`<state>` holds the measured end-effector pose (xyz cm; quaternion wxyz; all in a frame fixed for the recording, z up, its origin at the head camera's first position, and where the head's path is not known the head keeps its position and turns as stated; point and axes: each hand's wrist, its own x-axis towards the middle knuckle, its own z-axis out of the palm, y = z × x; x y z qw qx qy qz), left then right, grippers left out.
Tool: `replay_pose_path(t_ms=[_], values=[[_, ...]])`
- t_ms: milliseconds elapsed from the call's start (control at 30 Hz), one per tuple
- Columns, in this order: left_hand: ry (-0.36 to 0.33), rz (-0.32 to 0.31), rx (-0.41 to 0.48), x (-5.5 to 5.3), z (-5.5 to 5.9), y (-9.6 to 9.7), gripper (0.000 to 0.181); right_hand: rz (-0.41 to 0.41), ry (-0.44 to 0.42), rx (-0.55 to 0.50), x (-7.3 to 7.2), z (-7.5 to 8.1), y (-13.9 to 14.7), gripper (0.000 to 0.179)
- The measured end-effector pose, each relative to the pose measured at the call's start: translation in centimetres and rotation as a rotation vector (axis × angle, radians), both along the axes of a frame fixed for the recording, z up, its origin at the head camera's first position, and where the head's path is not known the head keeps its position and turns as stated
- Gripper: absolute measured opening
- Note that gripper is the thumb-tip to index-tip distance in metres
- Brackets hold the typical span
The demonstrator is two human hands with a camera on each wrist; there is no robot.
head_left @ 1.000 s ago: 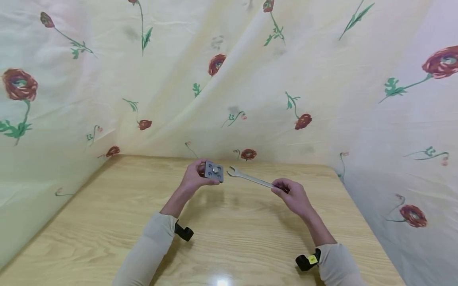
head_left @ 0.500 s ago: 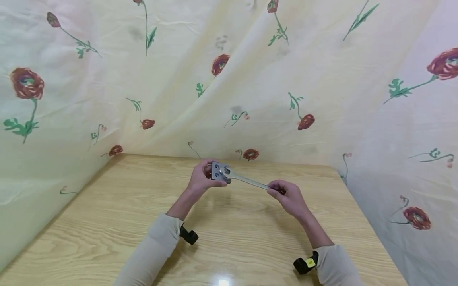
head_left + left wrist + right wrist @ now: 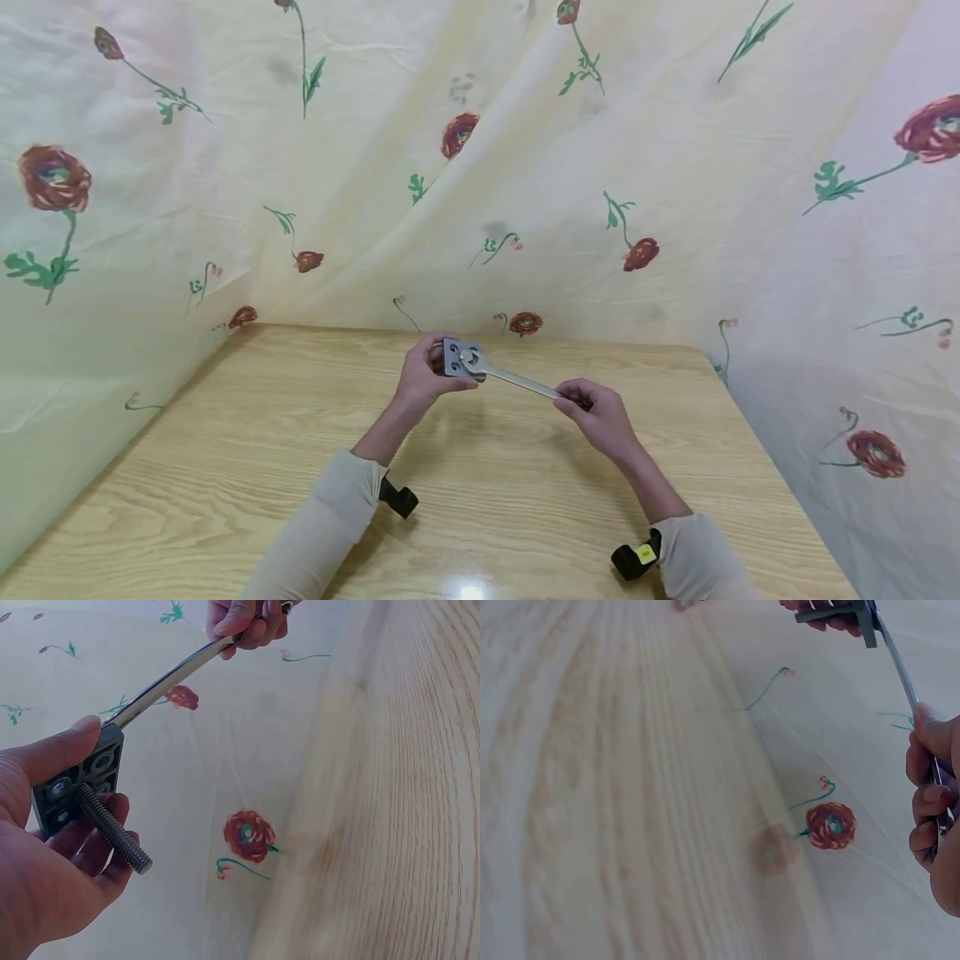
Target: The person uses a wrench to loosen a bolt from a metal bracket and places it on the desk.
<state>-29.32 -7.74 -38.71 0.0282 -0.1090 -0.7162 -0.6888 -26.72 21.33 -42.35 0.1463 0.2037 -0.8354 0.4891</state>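
My left hand (image 3: 420,375) grips a small square grey plate (image 3: 452,367) by its edges, above the table. A threaded bolt (image 3: 112,829) runs through the plate's middle and sticks out of its ribbed back, as the left wrist view shows. On the front face, the open end of a silver wrench (image 3: 517,380) sits around the bolt head. My right hand (image 3: 600,417) holds the wrench by its far end, fingers curled round the shaft in the right wrist view (image 3: 934,787). The wrench slants down from the plate to the right hand.
The wooden table (image 3: 480,483) lies under both hands. Cream cloth with red flowers (image 3: 360,167) hangs behind it and along both sides. Black wrist cameras (image 3: 633,561) are strapped at both sleeves.
The wrench has moved left onto the bolt head, from a small gap beside the plate. Over the last half second, its handle end and my right hand have shifted slightly left and down.
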Motion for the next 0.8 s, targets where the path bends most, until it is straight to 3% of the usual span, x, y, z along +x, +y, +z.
replay_pose_path(t_ms=[333,567,800], values=[[-0.020,-0.024,0.015,0.0,0.1,0.2,0.073,-0.016,0.004,0.000,0.2,0.1,-0.5,0.012],[-0.014,-0.128,-0.007,0.1,0.1,0.1,0.071,0.010,-0.024,0.048,-0.1,0.4,0.6,0.013],[-0.028,-0.213,-0.055,0.4,0.2,0.2,0.072,0.092,-0.077,0.052,-0.8,1.3,2.5,0.014]])
